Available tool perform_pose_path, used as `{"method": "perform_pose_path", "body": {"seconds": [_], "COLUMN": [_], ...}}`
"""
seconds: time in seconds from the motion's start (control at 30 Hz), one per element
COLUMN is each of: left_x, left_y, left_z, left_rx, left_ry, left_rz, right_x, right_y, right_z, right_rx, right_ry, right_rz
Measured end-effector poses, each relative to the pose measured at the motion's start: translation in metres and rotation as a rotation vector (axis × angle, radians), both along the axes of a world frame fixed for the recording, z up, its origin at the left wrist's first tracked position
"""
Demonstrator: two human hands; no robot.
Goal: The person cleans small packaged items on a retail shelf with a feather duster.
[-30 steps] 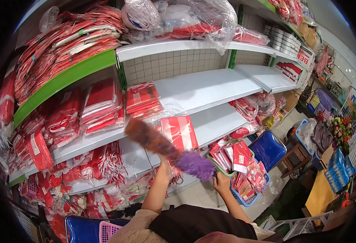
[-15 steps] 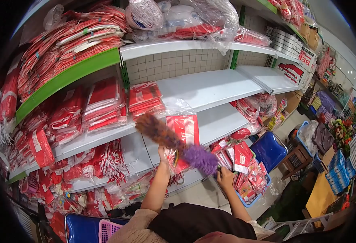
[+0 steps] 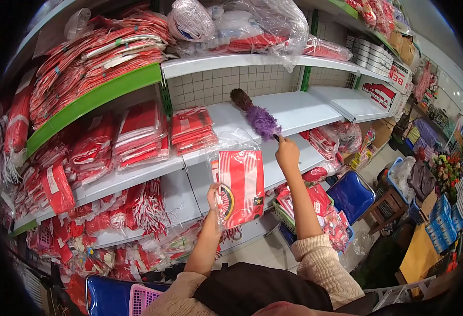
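Note:
My left hand (image 3: 214, 197) grips the left edge of a flat red-and-white package (image 3: 242, 184) in clear plastic, held upright in front of the shelves. A round emblem shows on the package's lower left. My right hand (image 3: 287, 152) is closed on the handle of a fluffy duster (image 3: 263, 120), purple near the hand and brown at the tip. The duster's head lies over the bare white middle shelf (image 3: 305, 113), pointing away to the left. Left of it, a stack of red packets (image 3: 192, 126) sits on the same shelf.
More bagged red-and-white goods (image 3: 139, 131) fill the shelves at left. A green-edged upper shelf (image 3: 94, 97) holds piled red bundles. At lower right stand a blue chair (image 3: 351, 192) and baskets of red packets (image 3: 331, 224). A pink basket (image 3: 142, 299) is at the bottom.
My right hand has moved up and forward, taking the duster from in front of the package to the middle shelf. The package in my left hand is now plainly visible.

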State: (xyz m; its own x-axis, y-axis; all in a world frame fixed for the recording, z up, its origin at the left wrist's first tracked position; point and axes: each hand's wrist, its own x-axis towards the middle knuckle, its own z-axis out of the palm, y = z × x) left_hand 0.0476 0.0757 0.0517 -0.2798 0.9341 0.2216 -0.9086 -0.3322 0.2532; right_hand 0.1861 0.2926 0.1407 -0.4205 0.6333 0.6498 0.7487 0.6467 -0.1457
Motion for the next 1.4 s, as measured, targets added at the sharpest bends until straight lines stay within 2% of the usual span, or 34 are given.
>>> {"method": "perform_pose_path", "body": {"seconds": [0.07,0.1,0.2,0.23,0.3,0.4,0.43,0.53,0.57,0.67,0.7,0.8,0.9,1.0,1.07,1.2,1.23,1.4], "left_x": [-0.007,-0.01,-0.002,-0.001,-0.002,0.004,0.006,0.015,0.025,0.029,0.028,0.032,0.029,0.028,0.031,0.03,0.029,0.027], "left_y": [0.005,0.006,-0.001,-0.003,-0.004,-0.008,-0.008,0.0,0.001,0.001,0.004,0.003,0.007,0.004,-0.002,-0.006,-0.007,-0.016], "left_z": [-0.017,-0.021,-0.008,-0.007,-0.005,0.004,0.008,0.026,0.042,0.059,0.058,0.062,0.051,0.051,0.059,0.063,0.066,0.076], "left_rx": [0.09,0.162,0.115,-0.004,0.012,-0.031,-0.052,-0.413,-0.27,-0.374,-0.329,-0.441,-0.338,-0.367,-0.378,-0.411,-0.389,-0.364], "left_ry": [0.022,0.035,-0.015,-0.019,0.051,0.121,0.142,0.676,0.658,0.876,0.836,0.819,1.13,0.956,0.974,0.815,0.845,1.009], "left_rz": [-0.027,-0.038,0.022,0.073,-0.011,-0.094,-0.115,0.294,0.483,0.66,0.685,0.659,0.921,0.786,0.745,0.705,0.735,0.833], "right_x": [-0.007,-0.007,0.0,0.0,0.002,0.018,0.016,0.022,0.025,0.026,0.029,0.033,0.045,0.047,0.048,0.045,0.053,0.049], "right_y": [-0.004,-0.023,-0.071,-0.079,-0.089,-0.102,-0.106,-0.101,-0.099,-0.106,-0.112,-0.116,-0.108,-0.104,-0.102,-0.113,-0.105,-0.116], "right_z": [0.004,0.012,0.009,-0.003,-0.021,-0.024,-0.024,-0.032,-0.035,-0.032,-0.026,-0.027,-0.031,-0.03,-0.03,-0.02,-0.025,-0.018], "right_rx": [0.118,0.284,0.117,-0.156,-0.725,-1.385,-1.284,-1.148,-1.119,-1.045,-1.064,-1.045,-1.109,-1.059,-0.94,-0.904,-0.983,-1.002], "right_ry": [0.032,0.216,0.563,0.739,1.065,1.167,1.21,1.258,1.187,1.147,1.142,1.105,1.117,1.185,1.169,0.974,0.814,0.966], "right_rz": [0.07,0.16,0.331,0.454,0.676,0.852,0.788,0.698,0.674,0.78,0.799,0.779,0.709,0.679,0.638,0.833,0.817,0.751]}}
